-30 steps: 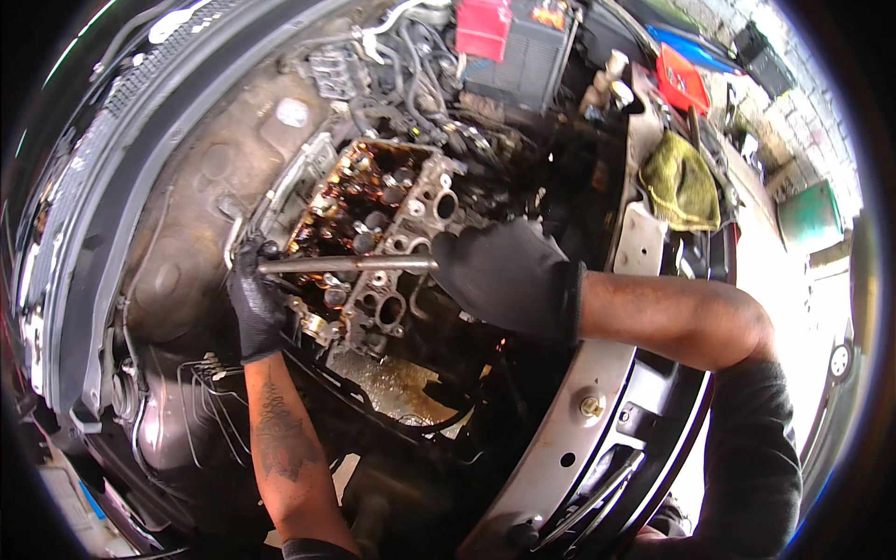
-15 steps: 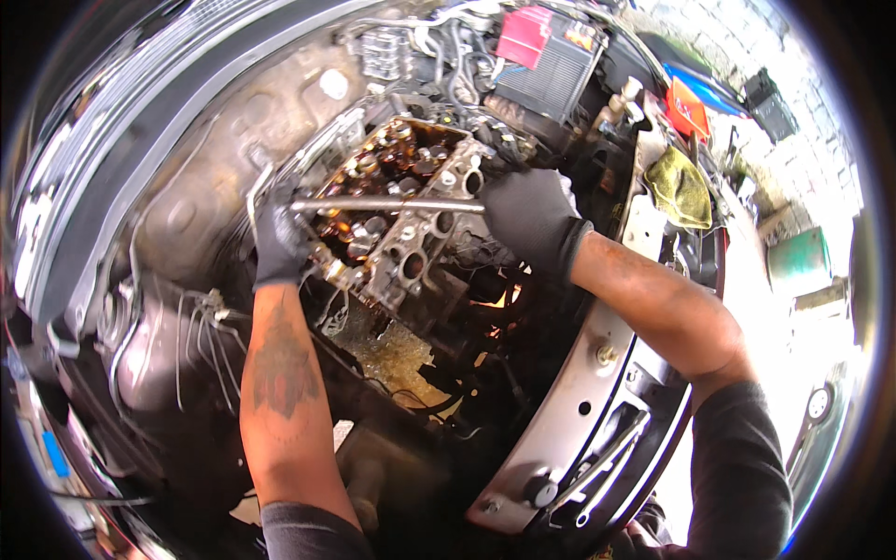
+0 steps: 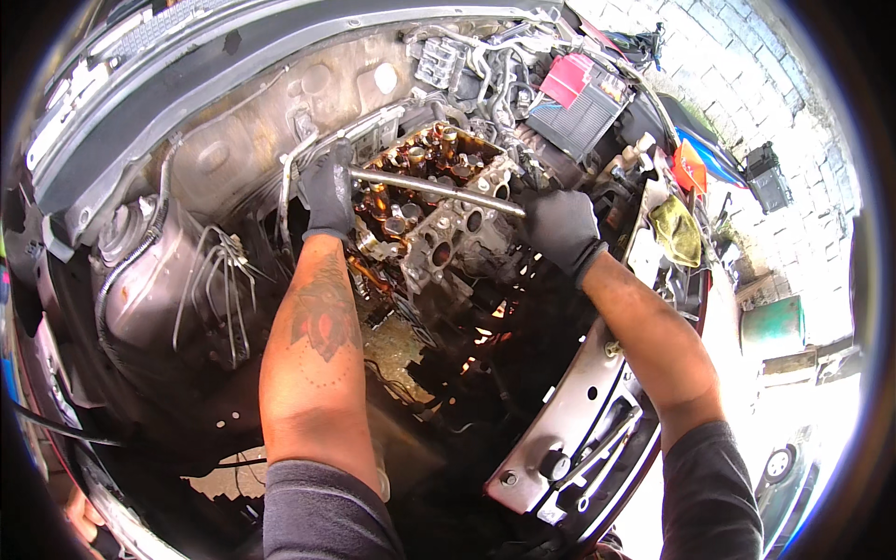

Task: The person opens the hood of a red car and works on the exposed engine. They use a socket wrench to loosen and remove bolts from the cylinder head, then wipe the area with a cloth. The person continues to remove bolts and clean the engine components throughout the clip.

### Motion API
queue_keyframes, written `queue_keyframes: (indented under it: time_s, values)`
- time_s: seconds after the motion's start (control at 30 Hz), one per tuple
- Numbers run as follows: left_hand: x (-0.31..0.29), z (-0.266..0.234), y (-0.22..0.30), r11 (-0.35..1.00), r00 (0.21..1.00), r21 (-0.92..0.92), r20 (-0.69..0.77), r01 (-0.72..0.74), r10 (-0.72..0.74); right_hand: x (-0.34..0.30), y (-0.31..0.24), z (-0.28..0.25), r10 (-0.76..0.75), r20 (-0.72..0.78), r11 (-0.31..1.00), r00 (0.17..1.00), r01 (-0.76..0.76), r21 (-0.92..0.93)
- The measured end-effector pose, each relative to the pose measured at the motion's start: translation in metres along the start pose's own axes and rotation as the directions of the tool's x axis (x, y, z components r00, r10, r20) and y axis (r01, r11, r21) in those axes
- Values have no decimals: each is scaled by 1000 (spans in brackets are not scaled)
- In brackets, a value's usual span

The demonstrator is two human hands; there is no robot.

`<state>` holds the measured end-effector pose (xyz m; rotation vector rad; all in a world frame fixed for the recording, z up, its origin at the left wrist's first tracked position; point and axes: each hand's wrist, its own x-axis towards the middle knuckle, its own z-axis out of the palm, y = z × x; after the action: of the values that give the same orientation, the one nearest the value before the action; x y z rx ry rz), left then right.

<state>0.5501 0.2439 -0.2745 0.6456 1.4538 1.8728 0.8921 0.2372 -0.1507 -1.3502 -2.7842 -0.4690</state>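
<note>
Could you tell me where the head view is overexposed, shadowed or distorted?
Head view: the brick wall at right is washed out by sunlight; the bay below the cylinder head sinks into deep shadow; fisheye bending curves the edges; both gloved hands, left hand and right hand, stay sharp.

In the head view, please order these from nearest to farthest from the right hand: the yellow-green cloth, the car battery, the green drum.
From the right hand:
1. Yellow-green cloth, just to its right.
2. Car battery, above it, farther back.
3. Green drum, far right, outside the car.

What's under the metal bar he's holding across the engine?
Under the metal bar, gripped by the gloved left hand and right hand, lies the open cylinder head with oily brown valve gear. The bar's ends and whatever they engage are covered by the gloves.
</note>
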Motion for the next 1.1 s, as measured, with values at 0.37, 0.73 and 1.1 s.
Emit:
queue_keyframes:
  time_s: [0.37,0.73,1.1]
  values:
    - [1,3,-6,995,994,53,-71,-83,87,-6,-4,-5,-49,-81,999,996,50,6]
    - [-14,6,13,996,996,76,-83,-36,42,-5,-3,-7,-23,-56,998,998,26,63]
    - [-9,-2,9,973,999,227,19,-44,41,-5,-3,-4,-37,-112,996,993,47,82]
